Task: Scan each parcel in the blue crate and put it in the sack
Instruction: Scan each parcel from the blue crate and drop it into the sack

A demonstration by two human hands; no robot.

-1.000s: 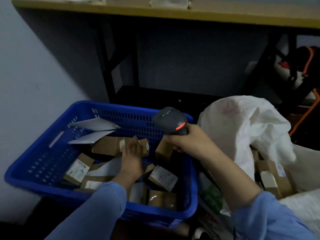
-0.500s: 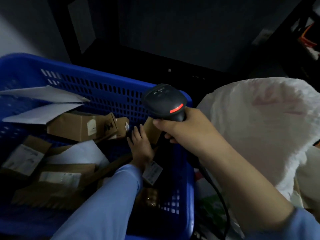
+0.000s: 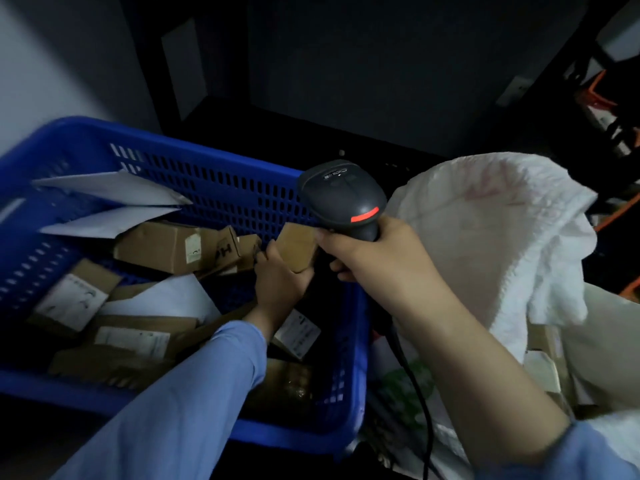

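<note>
The blue crate (image 3: 221, 188) fills the left half of the head view and holds several cardboard parcels and white envelopes. My left hand (image 3: 280, 278) reaches into its right end and grips a small brown cardboard parcel (image 3: 298, 245), lifted just under the scanner. My right hand (image 3: 374, 251) holds a black barcode scanner (image 3: 343, 199) with a red strip, its head pointing down towards that parcel. The white sack (image 3: 485, 244) stands open to the right of the crate, with a few boxes visible inside at its lower right.
A long brown box (image 3: 173, 247) and labelled parcels (image 3: 69, 303) lie in the crate's middle and left. The scanner cable (image 3: 419, 393) hangs down between crate and sack. A dark table frame (image 3: 166, 64) and shelf stand behind; orange-black gear (image 3: 602, 109) sits far right.
My left hand has closed on the small brown parcel and raised it towards the scanner; before, it lay flat among the parcels. The view has drawn back slightly.
</note>
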